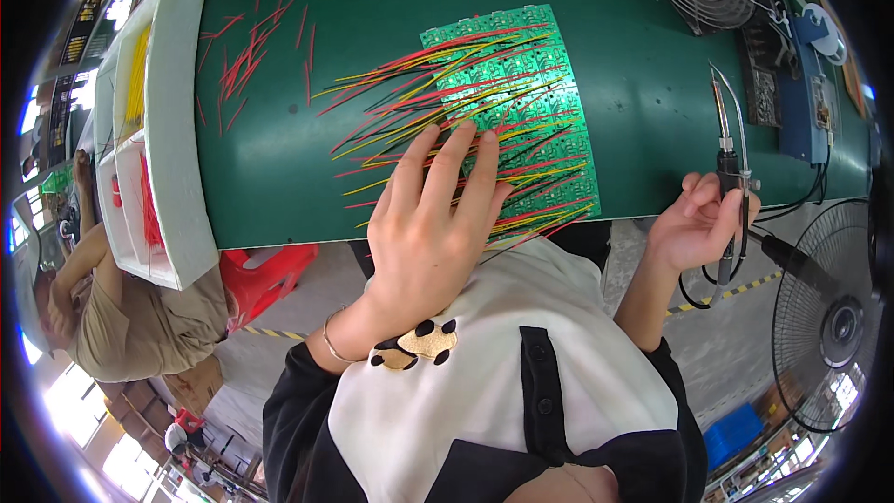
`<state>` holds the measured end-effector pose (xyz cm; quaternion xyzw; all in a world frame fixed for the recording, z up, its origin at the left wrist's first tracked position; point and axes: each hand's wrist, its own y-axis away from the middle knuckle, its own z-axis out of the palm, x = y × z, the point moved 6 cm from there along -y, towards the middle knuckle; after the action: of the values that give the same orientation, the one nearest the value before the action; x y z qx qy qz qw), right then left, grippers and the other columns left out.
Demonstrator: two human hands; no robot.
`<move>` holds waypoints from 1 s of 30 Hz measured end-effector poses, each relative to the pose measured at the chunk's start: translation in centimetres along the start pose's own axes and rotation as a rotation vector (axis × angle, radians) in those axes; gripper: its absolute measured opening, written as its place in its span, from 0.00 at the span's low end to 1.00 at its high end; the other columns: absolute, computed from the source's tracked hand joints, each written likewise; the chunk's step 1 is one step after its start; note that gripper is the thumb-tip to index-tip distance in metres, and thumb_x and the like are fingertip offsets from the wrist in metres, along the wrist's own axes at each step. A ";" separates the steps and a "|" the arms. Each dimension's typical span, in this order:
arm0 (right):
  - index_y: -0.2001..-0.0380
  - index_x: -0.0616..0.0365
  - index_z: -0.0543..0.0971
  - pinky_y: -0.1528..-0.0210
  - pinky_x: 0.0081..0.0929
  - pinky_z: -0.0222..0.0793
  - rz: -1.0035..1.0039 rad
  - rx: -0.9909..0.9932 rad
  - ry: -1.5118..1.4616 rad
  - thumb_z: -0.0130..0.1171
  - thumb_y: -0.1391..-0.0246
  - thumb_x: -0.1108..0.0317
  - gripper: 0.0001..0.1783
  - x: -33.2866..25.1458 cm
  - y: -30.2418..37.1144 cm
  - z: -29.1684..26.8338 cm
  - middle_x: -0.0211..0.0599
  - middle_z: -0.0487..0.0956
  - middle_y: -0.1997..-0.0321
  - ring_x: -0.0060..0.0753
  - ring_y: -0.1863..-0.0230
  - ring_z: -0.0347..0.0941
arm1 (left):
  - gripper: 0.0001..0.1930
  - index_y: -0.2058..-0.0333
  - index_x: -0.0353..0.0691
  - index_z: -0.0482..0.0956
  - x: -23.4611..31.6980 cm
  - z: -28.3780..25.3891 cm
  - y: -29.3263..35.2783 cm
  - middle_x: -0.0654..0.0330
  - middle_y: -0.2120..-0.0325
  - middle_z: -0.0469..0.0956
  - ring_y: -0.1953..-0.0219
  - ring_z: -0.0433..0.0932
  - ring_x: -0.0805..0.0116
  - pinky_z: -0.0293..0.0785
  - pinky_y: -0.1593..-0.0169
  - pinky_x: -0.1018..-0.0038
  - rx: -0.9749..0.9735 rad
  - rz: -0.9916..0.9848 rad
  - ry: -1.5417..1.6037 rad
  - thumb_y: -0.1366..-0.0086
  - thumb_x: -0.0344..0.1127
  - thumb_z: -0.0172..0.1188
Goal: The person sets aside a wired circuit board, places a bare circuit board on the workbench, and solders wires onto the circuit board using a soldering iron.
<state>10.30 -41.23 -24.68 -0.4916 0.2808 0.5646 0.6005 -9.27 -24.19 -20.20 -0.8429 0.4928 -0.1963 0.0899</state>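
I find left grip (430, 224) loosely spread over wires (466, 47); circuit board (579, 121) lies beneath, beyond and rightward of it. Right grip (700, 226) pinches soldering iron (726, 163). Step, I judge: arranging wires. Next move calls for clearing joints before iron nears.

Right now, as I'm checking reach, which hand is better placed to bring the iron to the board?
Probably the right hand: it holds the iron; the left hand lies over wires on the board.
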 end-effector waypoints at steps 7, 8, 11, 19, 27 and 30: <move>0.69 0.54 0.65 0.75 0.23 0.62 -0.014 -0.051 -0.004 0.47 0.43 0.66 0.05 0.1 -0.1 0.1 0.30 0.65 0.86 0.19 0.82 0.59 | 0.20 0.59 0.41 0.78 -0.6 0.0 -0.3 0.58 0.61 0.74 0.54 0.73 0.51 0.74 0.58 0.65 -0.021 -0.018 0.079 0.54 0.34 0.67; 0.69 0.54 0.65 0.75 0.23 0.62 -0.014 -0.044 -0.001 0.47 0.43 0.66 0.05 0.1 -0.1 0.1 0.30 0.65 0.86 0.20 0.82 0.59 | 0.20 0.59 0.41 0.78 -0.7 0.1 -0.3 0.57 0.62 0.73 0.53 0.72 0.49 0.74 0.57 0.64 -0.030 -0.016 0.100 0.53 0.33 0.67; 0.69 0.54 0.64 0.75 0.23 0.62 -0.016 -0.038 0.003 0.47 0.43 0.66 0.06 0.0 -0.1 0.2 0.31 0.65 0.86 0.20 0.82 0.59 | 0.18 0.60 0.38 0.77 -1.0 0.3 -0.3 0.54 0.61 0.70 0.52 0.70 0.47 0.70 0.52 0.55 -0.044 -0.005 0.184 0.52 0.35 0.65; 0.70 0.54 0.64 0.75 0.24 0.61 -0.026 -0.040 0.007 0.47 0.43 0.66 0.06 0.0 -0.1 0.3 0.32 0.66 0.86 0.20 0.82 0.59 | 0.18 0.60 0.40 0.76 -1.2 0.0 -0.6 0.55 0.61 0.69 0.48 0.67 0.46 0.63 0.47 0.47 -0.103 0.006 0.201 0.52 0.35 0.65; 0.70 0.55 0.65 0.75 0.23 0.62 -0.026 -0.019 -0.006 0.47 0.43 0.66 0.06 0.1 -0.1 0.1 0.31 0.66 0.85 0.19 0.82 0.60 | 0.18 0.60 0.40 0.76 -1.8 0.0 -0.4 0.56 0.61 0.69 0.46 0.66 0.48 0.63 0.47 0.46 -0.153 0.018 0.216 0.51 0.35 0.65; 0.70 0.55 0.65 0.75 0.23 0.62 -0.017 -0.034 -0.004 0.47 0.43 0.67 0.05 0.1 -0.1 0.2 0.31 0.66 0.85 0.19 0.82 0.60 | 0.18 0.61 0.40 0.76 -2.0 -0.5 -0.2 0.57 0.61 0.69 0.47 0.66 0.49 0.64 0.47 0.51 -0.123 0.056 0.278 0.52 0.35 0.65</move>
<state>10.39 -40.97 -24.62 -0.5030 0.2658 0.5652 0.5973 -10.17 -22.34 -20.13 -0.7976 0.5347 -0.2780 -0.0253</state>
